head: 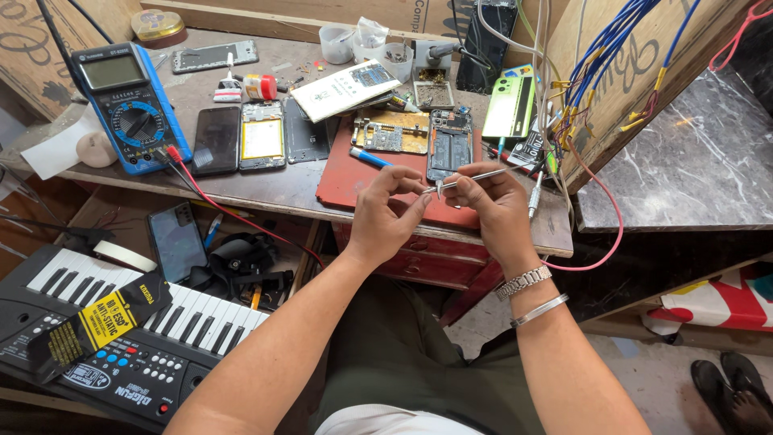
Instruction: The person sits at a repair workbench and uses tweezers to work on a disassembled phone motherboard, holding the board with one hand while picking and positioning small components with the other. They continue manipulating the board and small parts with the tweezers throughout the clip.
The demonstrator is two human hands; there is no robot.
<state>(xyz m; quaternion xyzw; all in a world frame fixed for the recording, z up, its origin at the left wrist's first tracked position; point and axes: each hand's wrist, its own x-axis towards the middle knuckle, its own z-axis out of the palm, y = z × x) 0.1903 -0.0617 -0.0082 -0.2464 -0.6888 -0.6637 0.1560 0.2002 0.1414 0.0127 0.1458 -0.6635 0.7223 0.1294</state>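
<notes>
Both hands up over the front edge of the red mat (346, 181). Right hand (498, 205) pinching metal tweezers (475, 177), left hand (385, 211) closed on a tiny metal part (440, 188) at the tweezer tip, fingers touching. Opened phone (449, 145) + circuit board (392, 131) just behind, blue multimeter (129, 105) far left on the bench (266, 189).

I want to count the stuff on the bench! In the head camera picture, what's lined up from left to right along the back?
Blue meter → black phone → opened phone with a yellow battery → grey phone cover → gold circuit board → opened phone frame → green box.
</notes>
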